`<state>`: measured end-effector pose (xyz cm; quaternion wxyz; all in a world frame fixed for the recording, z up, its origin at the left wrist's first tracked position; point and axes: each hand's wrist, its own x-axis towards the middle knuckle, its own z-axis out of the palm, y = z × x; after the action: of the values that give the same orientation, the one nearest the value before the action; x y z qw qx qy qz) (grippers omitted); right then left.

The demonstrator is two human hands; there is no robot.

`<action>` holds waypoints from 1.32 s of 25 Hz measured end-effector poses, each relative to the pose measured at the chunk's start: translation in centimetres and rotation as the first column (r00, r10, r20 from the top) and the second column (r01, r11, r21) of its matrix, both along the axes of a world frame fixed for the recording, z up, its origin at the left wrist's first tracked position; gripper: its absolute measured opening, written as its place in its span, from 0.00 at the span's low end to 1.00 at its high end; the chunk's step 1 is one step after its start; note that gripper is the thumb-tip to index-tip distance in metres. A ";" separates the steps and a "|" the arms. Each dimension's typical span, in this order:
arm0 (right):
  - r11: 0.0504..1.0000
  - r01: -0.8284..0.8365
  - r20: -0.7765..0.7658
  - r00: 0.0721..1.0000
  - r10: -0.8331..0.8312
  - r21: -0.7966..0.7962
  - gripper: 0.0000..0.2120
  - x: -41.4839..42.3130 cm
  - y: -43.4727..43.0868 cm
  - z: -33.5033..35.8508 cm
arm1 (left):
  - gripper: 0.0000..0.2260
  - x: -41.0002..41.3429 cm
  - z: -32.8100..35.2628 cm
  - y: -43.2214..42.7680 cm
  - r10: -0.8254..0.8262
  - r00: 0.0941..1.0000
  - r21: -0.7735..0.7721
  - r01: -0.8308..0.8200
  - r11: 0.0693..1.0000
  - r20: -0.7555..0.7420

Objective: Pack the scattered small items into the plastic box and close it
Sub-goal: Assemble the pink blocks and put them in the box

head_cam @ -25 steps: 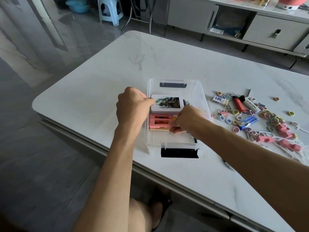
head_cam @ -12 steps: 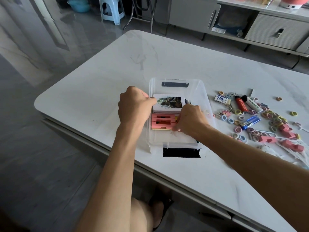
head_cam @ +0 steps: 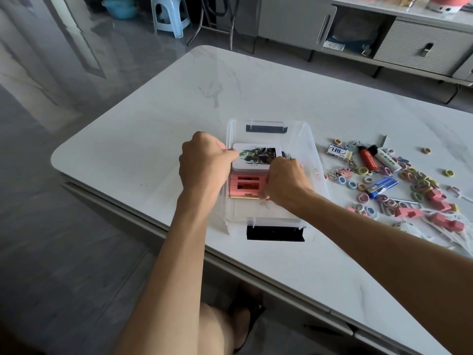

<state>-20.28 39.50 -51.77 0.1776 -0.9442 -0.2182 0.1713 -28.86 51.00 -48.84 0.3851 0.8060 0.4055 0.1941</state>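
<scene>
A clear plastic box (head_cam: 311, 139) stands open on the white table, with black latches at its far end (head_cam: 266, 129) and near end (head_cam: 275, 233). Inside lie a white picture case (head_cam: 258, 156) and a stack of pink blocks (head_cam: 245, 185). My left hand (head_cam: 202, 162) is curled at the box's left wall, its thumb at the rim beside the case. My right hand (head_cam: 286, 180) reaches into the box and pinches the pink blocks' right end. Loose items lie to the right: an eraser (head_cam: 337, 151), a red lighter (head_cam: 367, 160), a blue lighter (head_cam: 382, 185), several hair ties (head_cam: 419, 183) and more pink blocks (head_cam: 440, 203).
The marble table (head_cam: 153, 149) has its near edge just below the box. White strings (head_cam: 455, 234) trail at the right edge. A blue stool (head_cam: 170, 14) and a grey cabinet (head_cam: 419, 47) stand on the floor beyond the table.
My right hand has crept slightly further in over the pink blocks. My left hand stays at the box's left wall.
</scene>
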 end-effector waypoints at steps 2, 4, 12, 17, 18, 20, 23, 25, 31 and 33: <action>1.000 0.002 -0.007 1.000 -0.002 0.004 0.05 0.0 0.1 0.0 | 0.03 0.0 0.1 0.0 0.005 1.000 0.007 -0.005 1.000 -0.012; 1.000 0.012 -0.028 1.000 -0.011 0.011 0.06 0.0 0.2 0.1 | 0.03 0.0 0.2 -0.1 0.011 1.000 0.020 -0.010 1.000 -0.023; 0.990 -0.109 -0.087 0.989 0.116 0.089 0.03 -0.2 -0.9 2.6 | 0.07 -0.4 0.5 0.0 0.046 0.995 0.119 -0.036 0.992 -0.085; 0.849 -0.029 -0.064 0.995 0.074 0.528 0.08 0.5 -7.6 5.9 | 0.04 0.0 0.7 -1.0 0.157 0.974 0.247 -0.114 0.962 -0.164; 0.850 -0.011 -0.007 1.000 0.018 0.526 0.08 1.3 -9.8 6.0 | 0.06 0.3 0.9 -1.7 0.174 0.970 0.318 -0.113 0.941 -0.168; 0.930 0.014 0.106 0.993 -0.057 0.368 0.07 2.8 -14.2 5.2 | 0.12 1.3 1.4 -3.6 0.137 0.985 0.434 -0.078 0.898 -0.106; 0.997 -0.052 0.166 0.985 0.040 0.064 0.08 3.5 -17.9 1.4 | 0.13 4.3 2.0 -7.8 -0.187 0.981 0.485 0.138 0.864 0.053; 0.993 -0.091 0.213 0.974 0.073 0.077 0.07 3.5 -18.9 -1.2 | 0.13 6.7 1.6 -11.0 -0.407 0.914 0.460 0.364 0.810 -0.008; 0.990 -0.087 0.290 0.956 0.051 0.114 0.10 5.0 -19.3 -4.3 | 0.11 11.6 -1.0 -14.7 -0.400 0.680 0.458 0.720 0.521 -0.615; 0.986 -0.089 0.288 0.956 0.045 0.139 0.09 5.1 -20.0 -4.0 | 0.13 12.8 -1.3 -15.0 -0.296 0.561 0.389 0.788 0.477 -0.773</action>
<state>-15.16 19.52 -55.81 0.2093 -0.9349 -0.2856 0.0228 -16.06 35.98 -50.13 -0.0657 0.9896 0.0987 -0.0813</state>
